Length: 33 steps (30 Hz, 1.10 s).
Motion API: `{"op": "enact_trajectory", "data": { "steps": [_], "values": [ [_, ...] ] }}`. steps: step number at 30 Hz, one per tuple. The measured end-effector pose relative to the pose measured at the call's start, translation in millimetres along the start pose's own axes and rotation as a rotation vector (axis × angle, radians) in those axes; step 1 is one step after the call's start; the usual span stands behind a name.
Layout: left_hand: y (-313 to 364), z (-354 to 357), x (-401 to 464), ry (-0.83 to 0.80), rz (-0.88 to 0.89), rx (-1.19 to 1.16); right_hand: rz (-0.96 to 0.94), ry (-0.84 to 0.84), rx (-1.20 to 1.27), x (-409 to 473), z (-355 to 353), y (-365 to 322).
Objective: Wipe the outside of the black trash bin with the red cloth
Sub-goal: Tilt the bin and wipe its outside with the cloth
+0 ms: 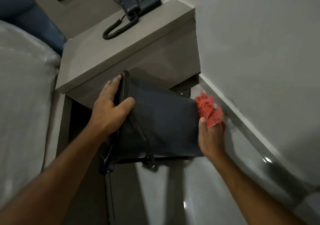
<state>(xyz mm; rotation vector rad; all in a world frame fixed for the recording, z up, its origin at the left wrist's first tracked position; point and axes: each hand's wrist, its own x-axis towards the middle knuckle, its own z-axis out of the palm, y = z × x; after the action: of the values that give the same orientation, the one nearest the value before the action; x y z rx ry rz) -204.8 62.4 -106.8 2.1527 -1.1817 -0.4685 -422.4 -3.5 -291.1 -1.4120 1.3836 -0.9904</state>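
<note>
The black trash bin (161, 121) is held off the floor, tipped on its side with its mouth toward me and its base pointing right. My left hand (111, 110) grips its rim, fingers inside and thumb on the outer wall. A thin black handle or strap hangs from the rim at the bottom. My right hand (210, 138) holds the crumpled red cloth (208, 110) against the bin's base end, at its right edge. The hand and cloth are blurred.
A grey bedside table (131, 51) stands right behind the bin, with a dark corded telephone (136, 0) on top. A plastic-covered mattress (26, 90) fills the left. White wall and skirting (242, 121) run along the right; glossy floor tiles (207, 190) lie below.
</note>
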Motion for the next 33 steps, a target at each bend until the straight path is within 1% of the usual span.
{"op": "enact_trajectory", "data": {
  "steps": [1, 2, 3, 6, 7, 9, 11, 13, 15, 16, 17, 18, 20, 21, 23, 25, 27, 28, 29, 31, 32, 33],
  "values": [
    [4.8, 2.6, 1.8, -0.005, 0.002, 0.016, 0.051, -0.009, 0.029, 7.8, -2.2, -2.0],
    [9.8, 5.4, 2.5, -0.002, 0.003, 0.034, 0.045, -0.034, 0.043, 10.4, 1.0, -12.5],
    [14.5, 7.4, 2.1, 0.009, 0.004, 0.056, -0.019, -0.073, 0.061, 9.1, 8.0, -28.9],
    [26.5, 13.9, 3.1, 0.006, 0.044, 0.14, -0.325, -0.244, 0.23, -12.2, 35.2, -85.6],
    [28.6, 15.6, 4.8, 0.008, 0.061, 0.162, -0.405, -0.277, 0.261, -19.8, 41.1, -96.9],
    [28.5, 12.6, 6.0, 0.002, 0.073, 0.163, -0.475, -0.28, 0.264, -26.4, 43.2, -104.2],
    [20.0, 1.9, 5.9, -0.106, 0.11, 0.075, -0.454, -0.258, 0.225, -17.4, 37.8, -91.2],
    [8.7, -15.2, 2.6, -0.311, 0.166, 0.06, -0.376, -0.233, 0.171, 2.1, 29.9, -76.8],
    [-1.4, -28.6, 0.7, -0.471, 0.247, 0.214, -0.273, -0.242, 0.156, 22.2, 23.0, -63.4],
    [-3.7, -30.3, 0.3, -0.497, 0.28, 0.291, -0.245, -0.237, 0.156, 27.6, 21.1, -58.3],
    [-3.6, -28.1, -0.9, -0.482, 0.309, 0.317, -0.231, -0.224, 0.156, 30.6, 19.8, -53.4],
    [-1.2, -22.7, -4.8, -0.426, 0.347, 0.296, -0.223, -0.205, 0.156, 32.3, 18.7, -49.4],
    [8.6, -3.8, -12.7, -0.245, 0.424, 0.207, -0.196, -0.133, 0.12, 40.5, 14.9, -45.0],
    [14.3, 6.1, -14.6, -0.161, 0.432, 0.174, -0.177, -0.104, 0.101, 45.2, 13.0, -46.1],
    [27.0, 20.7, -14.2, -0.05, 0.329, 0.124, -0.136, -0.12, 0.151, 50.3, 13.4, -56.2],
    [35.0, 25.3, -8.5, 0.034, 0.192, 0.118, -0.241, -0.232, 0.358, 39.6, 17.5, -78.0],
    [36.6, 24.7, -0.8, 0.103, 0.116, 0.111, -0.336, -0.381, 0.51, 19.7, 33.6, -85.7],
    [35.1, 24.2, 1.5, 0.121, 0.091, 0.092, -0.365, -0.397, 0.482, 10.6, 42.1, -78.8],
    [32.6, 23.6, 3.0, 0.125, 0.077, 0.066, -0.376, -0.36, 0.388, 3.2, 47.3, -67.4],
    [28.5, 21.5, 5.6, 0.125, 0.07, 0.048, -0.368, -0.222, 0.122, 0.7, 48.2, -33.1],
    [27.2, 20.8, 6.5, 0.126, 0.07, 0.056, -0.319, -0.16, 0.075, 4.8, 43.4, -15.4],
    [26.8, 21.2, 7.8, 0.123, 0.074, 0.062, -0.227, -0.105, 0.1, 13.7, 35.3, 0.9]
  ]
}}
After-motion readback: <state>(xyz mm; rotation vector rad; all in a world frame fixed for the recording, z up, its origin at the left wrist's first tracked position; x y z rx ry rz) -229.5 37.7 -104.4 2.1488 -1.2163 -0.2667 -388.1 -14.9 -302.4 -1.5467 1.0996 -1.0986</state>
